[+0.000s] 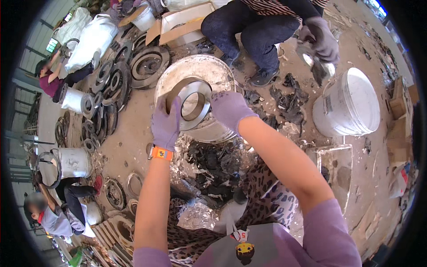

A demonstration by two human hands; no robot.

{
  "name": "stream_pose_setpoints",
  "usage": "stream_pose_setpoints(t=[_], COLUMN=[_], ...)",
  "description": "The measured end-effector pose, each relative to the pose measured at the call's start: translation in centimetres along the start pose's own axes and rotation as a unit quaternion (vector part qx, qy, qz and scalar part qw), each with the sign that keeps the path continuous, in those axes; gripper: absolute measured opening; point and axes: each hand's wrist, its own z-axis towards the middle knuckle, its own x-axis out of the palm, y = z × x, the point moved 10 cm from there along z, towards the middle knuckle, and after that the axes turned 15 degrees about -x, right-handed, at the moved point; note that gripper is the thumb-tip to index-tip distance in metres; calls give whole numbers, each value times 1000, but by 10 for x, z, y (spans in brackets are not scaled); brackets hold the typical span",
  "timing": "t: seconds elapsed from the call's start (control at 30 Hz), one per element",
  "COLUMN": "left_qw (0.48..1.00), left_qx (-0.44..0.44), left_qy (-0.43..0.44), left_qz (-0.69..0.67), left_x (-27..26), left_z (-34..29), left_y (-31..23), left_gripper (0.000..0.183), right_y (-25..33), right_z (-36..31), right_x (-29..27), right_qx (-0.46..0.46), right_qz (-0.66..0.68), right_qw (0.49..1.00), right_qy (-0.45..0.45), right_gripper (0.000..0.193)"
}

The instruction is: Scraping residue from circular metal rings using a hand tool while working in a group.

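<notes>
A metal ring [204, 108] with a wide flat face and a round centre hole is tilted up over the top of a white, stained bucket [195, 67] in front of me. My left hand [165, 123], in a light purple glove, grips the ring's left side, thumb on its near face. My right hand [230, 109], gloved alike, has its fingers curled against the ring's right rim; whether they also hold something small is hidden. Black torn scraps [215, 164] lie on the ground between the bucket and my knees.
Dark rings [116, 82] are piled at left. A white bucket [347, 102] and a flat metal tray [336, 171] stand at right. Across from me sits a person whose gloved hand [321, 40] holds a blurred piece. A cardboard box [187, 24] stands behind; other people sit at left.
</notes>
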Motion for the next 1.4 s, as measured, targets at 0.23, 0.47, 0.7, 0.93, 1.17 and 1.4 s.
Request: stream_pose_setpoints(t=[0.23, 0.47, 0.7, 0.93, 1.17, 1.4], left_qw=[977, 982, 983, 980, 990, 988], left_qx=[-127, -60, -68, -107, -98, -59], left_qy=[156, 107, 113, 117, 61, -25], left_qz=[75, 143, 127, 123, 77, 140], left_x=[34, 40, 39, 39, 25, 23], left_z=[9, 15, 9, 3, 3, -9], left_y=[-37, -39, -45, -45, -37, -50], left_gripper=[48, 57, 54, 52, 44, 47], right_y=[22, 7, -15, -2, 4, 7], right_z=[-7, 0, -5, -14, -21, -19], right_x=[-12, 5, 36, 63, 76, 97], right_qx=[19, 18, 10, -7, 122, 79], right_qz=[-111, -88, -66, 45, 427, 533], right_qw=[987, 992, 996, 998, 892, 841], right_qy=[113, 94, 55, 42, 86, 50], right_gripper=[33, 32, 35, 35, 23, 18])
